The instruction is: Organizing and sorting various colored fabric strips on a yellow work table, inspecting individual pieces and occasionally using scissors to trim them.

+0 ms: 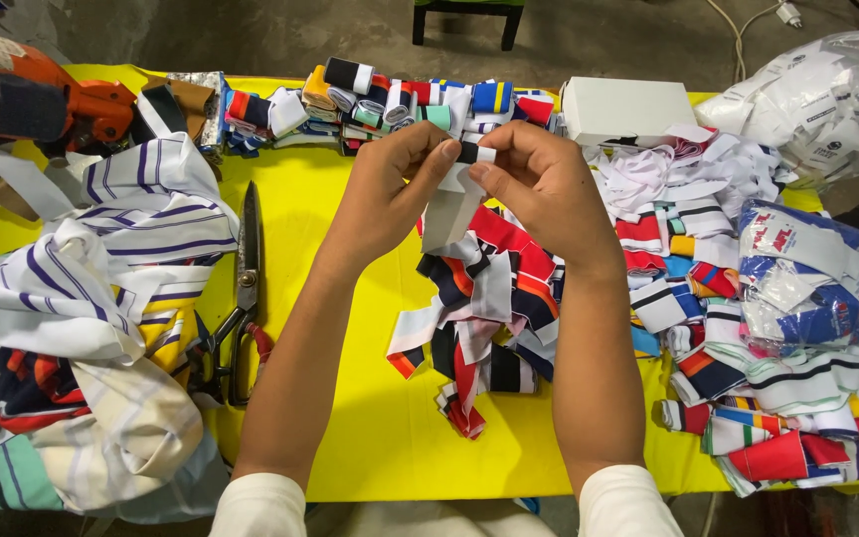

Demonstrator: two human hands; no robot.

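Left hand: our left hand (390,194) is raised over the middle of the yellow table (350,418), thumb and fingertips pinched on the top edge of a white strip (452,204).
Right hand: our right hand (539,184) faces it, close enough that the fingertips nearly touch, pinched on the same end where a small black band (469,152) shows.
Strip: it hangs from between both hands, its lower end trailing down to the loose pile (484,308) of red, navy, orange and white ribbing just below.
Left side: a heap of striped cloth (101,288), with black scissors (243,298) lying beside it, blades pointing away from us.
Far edge: a row of folded pieces (390,99), a white box (628,109), and plastic bags (827,99) at the right corner.
Right side: more ribbing pieces (748,378) spread thickly, some in a clear bag (807,278).
Risk – grip: we judge the hold is fingertip-only, so the strip could slip and drop into the pile, where it would be hard to tell from the others.
Risk – snag: the trailing end may drag neighbouring pieces up with it.
Risk – scissors: they lie near our left forearm – a careless sweep could knock them.
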